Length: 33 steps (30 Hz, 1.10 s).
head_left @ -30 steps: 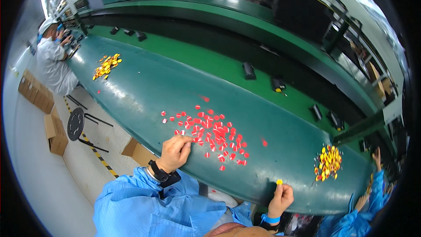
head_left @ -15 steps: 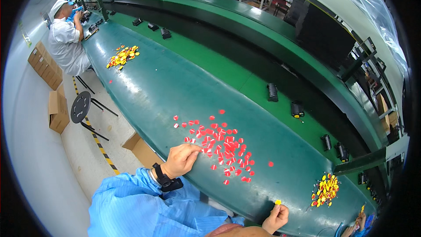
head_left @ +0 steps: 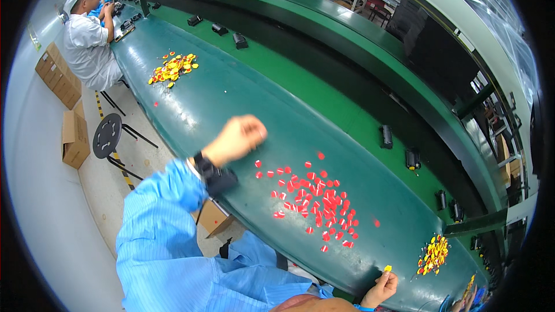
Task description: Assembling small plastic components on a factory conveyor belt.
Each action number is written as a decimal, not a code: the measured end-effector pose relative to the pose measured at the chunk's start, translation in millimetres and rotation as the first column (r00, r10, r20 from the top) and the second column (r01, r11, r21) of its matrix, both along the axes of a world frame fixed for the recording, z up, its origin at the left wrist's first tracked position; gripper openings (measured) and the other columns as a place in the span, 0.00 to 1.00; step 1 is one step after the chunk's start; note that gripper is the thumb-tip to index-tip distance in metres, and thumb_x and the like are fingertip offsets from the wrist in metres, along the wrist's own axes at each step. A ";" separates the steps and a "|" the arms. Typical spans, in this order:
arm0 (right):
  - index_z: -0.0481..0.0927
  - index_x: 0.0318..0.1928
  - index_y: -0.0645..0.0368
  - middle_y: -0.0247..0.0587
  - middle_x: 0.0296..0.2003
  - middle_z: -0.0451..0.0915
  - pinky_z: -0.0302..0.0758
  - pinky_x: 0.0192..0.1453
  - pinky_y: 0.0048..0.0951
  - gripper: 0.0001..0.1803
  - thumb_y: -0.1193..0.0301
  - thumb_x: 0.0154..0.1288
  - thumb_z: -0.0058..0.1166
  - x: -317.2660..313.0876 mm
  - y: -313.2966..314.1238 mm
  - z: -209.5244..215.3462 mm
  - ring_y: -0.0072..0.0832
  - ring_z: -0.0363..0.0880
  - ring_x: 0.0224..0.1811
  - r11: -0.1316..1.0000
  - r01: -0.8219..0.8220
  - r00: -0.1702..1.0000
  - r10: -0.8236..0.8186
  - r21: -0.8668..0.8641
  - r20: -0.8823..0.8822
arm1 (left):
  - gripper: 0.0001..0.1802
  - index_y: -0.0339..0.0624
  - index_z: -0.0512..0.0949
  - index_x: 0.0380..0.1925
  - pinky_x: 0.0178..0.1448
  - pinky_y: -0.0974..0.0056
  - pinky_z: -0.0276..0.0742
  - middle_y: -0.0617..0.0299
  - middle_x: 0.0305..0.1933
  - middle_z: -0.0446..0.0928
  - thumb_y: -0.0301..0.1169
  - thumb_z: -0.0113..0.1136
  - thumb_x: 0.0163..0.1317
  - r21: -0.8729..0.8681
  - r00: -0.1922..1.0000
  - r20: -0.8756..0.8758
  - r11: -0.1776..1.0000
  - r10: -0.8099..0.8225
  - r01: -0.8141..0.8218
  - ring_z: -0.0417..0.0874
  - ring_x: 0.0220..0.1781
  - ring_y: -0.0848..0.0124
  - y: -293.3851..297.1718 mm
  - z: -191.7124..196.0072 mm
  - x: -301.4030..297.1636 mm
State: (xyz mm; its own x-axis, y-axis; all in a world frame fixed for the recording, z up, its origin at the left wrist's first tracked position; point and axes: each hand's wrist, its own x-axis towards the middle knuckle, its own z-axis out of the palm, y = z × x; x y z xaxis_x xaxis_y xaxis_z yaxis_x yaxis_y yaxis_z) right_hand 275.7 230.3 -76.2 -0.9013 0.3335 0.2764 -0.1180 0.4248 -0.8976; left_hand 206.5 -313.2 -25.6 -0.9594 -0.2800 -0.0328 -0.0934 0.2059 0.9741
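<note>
My left hand [head_left: 237,138], in a blue sleeve with a black watch-like band [head_left: 214,174] at the wrist, is raised over the green bench, to the left of the scattered red discs [head_left: 318,202]. Its fingers are curled together and a little blurred; whatever may be between them is hidden. Close to the bench's near edge, my right hand [head_left: 381,289] pinches a small yellow disc [head_left: 388,268] between thumb and fingers. Many of the red discs carry a white stripe, and they lie loosely spread on the green surface.
Heaps of yellow-and-red pieces lie at the far left [head_left: 173,69] and right [head_left: 433,254]. Black devices [head_left: 386,136] stand along the lower green strip. A co-worker in white [head_left: 89,46] sits far left near a black stool [head_left: 107,136]. Another person's hand [head_left: 464,302] shows lower right.
My left hand has left the edge of the red discs and moved up and away, farther over the bench. My right hand still pinches the yellow disc. The whole view has shifted slightly.
</note>
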 end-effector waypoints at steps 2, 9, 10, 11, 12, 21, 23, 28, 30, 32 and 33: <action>0.71 0.26 0.59 0.27 0.19 0.67 0.58 0.25 0.19 0.12 0.69 0.67 0.52 1.5 -19.9 23.2 0.14 0.60 0.21 0.999 0.033 0.998 -0.034 0.010 0.058 | 0.08 0.39 0.76 0.40 0.32 0.69 0.77 0.64 0.31 0.77 0.29 0.56 0.62 0.102 0.982 0.000 0.977 0.189 -0.188 0.78 0.29 0.76 -80.9 -4.6 -32.6; 0.73 0.25 0.59 0.29 0.18 0.69 0.62 0.28 0.22 0.13 0.68 0.65 0.55 -1.7 -25.7 26.3 0.17 0.63 0.21 0.986 0.139 0.981 -0.150 0.092 0.123 | 0.14 0.32 0.74 0.43 0.30 0.69 0.80 0.57 0.33 0.78 0.29 0.58 0.61 0.327 0.585 -0.190 0.613 0.789 -0.720 0.80 0.25 0.71 -258.4 -62.5 -121.7; 0.73 0.26 0.59 0.30 0.19 0.70 0.63 0.28 0.22 0.12 0.68 0.65 0.55 -1.6 -23.9 23.6 0.17 0.63 0.22 0.977 0.161 0.975 -0.180 0.140 0.129 | 0.12 0.33 0.74 0.43 0.28 0.70 0.80 0.58 0.33 0.78 0.28 0.56 0.61 0.284 0.561 -0.215 0.601 0.799 -0.747 0.81 0.25 0.71 -265.2 -65.6 -135.0; 0.73 0.26 0.59 0.30 0.19 0.70 0.63 0.28 0.22 0.12 0.68 0.65 0.55 -4.7 -20.9 16.9 0.17 0.63 0.22 0.971 0.183 0.970 -0.204 0.151 0.134 | 0.12 0.33 0.74 0.43 0.28 0.70 0.79 0.58 0.32 0.78 0.29 0.57 0.61 0.249 0.560 -0.239 0.607 0.793 -0.754 0.81 0.25 0.72 -271.3 -68.1 -149.8; 0.71 0.27 0.59 0.27 0.18 0.66 0.58 0.25 0.19 0.12 0.69 0.67 0.52 -3.8 -12.4 8.9 0.14 0.60 0.20 0.962 0.216 0.963 -0.238 0.168 0.125 | 0.12 0.31 0.76 0.38 0.28 0.69 0.78 0.56 0.30 0.79 0.31 0.58 0.60 0.224 0.561 -0.322 0.637 0.763 -0.738 0.81 0.24 0.71 -268.3 -73.2 -166.7; 0.72 0.30 0.59 0.24 0.18 0.66 0.58 0.22 0.16 0.09 0.70 0.68 0.50 -19.1 -19.3 8.7 0.12 0.62 0.19 0.965 0.262 0.951 -0.261 0.012 0.167 | 0.12 0.40 0.79 0.40 0.27 0.76 0.70 0.64 0.33 0.80 0.34 0.60 0.60 0.117 0.782 -0.144 0.796 0.606 -0.594 0.77 0.26 0.80 -348.9 -101.5 -166.7; 0.73 0.30 0.59 0.25 0.19 0.67 0.59 0.22 0.16 0.09 0.70 0.68 0.50 -15.8 -19.6 13.7 0.12 0.62 0.19 0.967 0.253 0.955 -0.252 0.012 0.156 | 0.09 0.42 0.79 0.39 0.26 0.76 0.69 0.66 0.32 0.79 0.32 0.58 0.60 0.055 0.886 -0.027 0.886 0.463 -0.461 0.76 0.25 0.80 -239.7 -60.8 -192.3; 0.73 0.29 0.60 0.25 0.19 0.68 0.60 0.23 0.16 0.08 0.72 0.66 0.52 -9.2 -15.7 10.5 0.12 0.62 0.20 0.964 0.258 0.959 -0.247 -0.072 0.137 | 0.12 0.43 0.79 0.36 0.25 0.76 0.68 0.67 0.29 0.77 0.39 0.56 0.63 -0.014 0.969 0.072 0.971 -0.235 0.237 0.73 0.23 0.82 23.6 29.3 -218.7; 0.73 0.29 0.60 0.25 0.19 0.69 0.59 0.23 0.16 0.08 0.73 0.66 0.52 -9.4 -15.7 10.1 0.11 0.62 0.20 0.966 0.237 0.967 -0.224 -0.104 0.124 | 0.17 0.41 0.78 0.36 0.23 0.74 0.67 0.67 0.28 0.76 0.45 0.56 0.64 0.020 0.900 0.181 0.916 -0.397 0.400 0.72 0.22 0.81 103.6 38.2 -231.4; 0.73 0.28 0.61 0.24 0.19 0.68 0.59 0.23 0.16 0.08 0.73 0.66 0.53 -8.5 -15.3 6.7 0.11 0.61 0.21 0.972 0.212 0.976 -0.203 -0.106 0.083 | 0.22 0.36 0.77 0.35 0.21 0.73 0.66 0.64 0.26 0.75 0.48 0.57 0.63 0.015 0.860 0.254 0.890 -0.444 0.455 0.72 0.21 0.78 166.9 30.0 -247.2; 0.73 0.28 0.61 0.24 0.19 0.68 0.59 0.23 0.16 0.08 0.73 0.66 0.53 -8.5 -16.8 10.1 0.11 0.61 0.21 0.970 0.206 0.978 -0.198 -0.127 0.067 | 0.25 0.34 0.77 0.34 0.21 0.73 0.65 0.62 0.25 0.75 0.50 0.57 0.61 0.021 0.855 0.280 0.894 -0.436 0.448 0.72 0.21 0.77 196.4 27.6 -252.8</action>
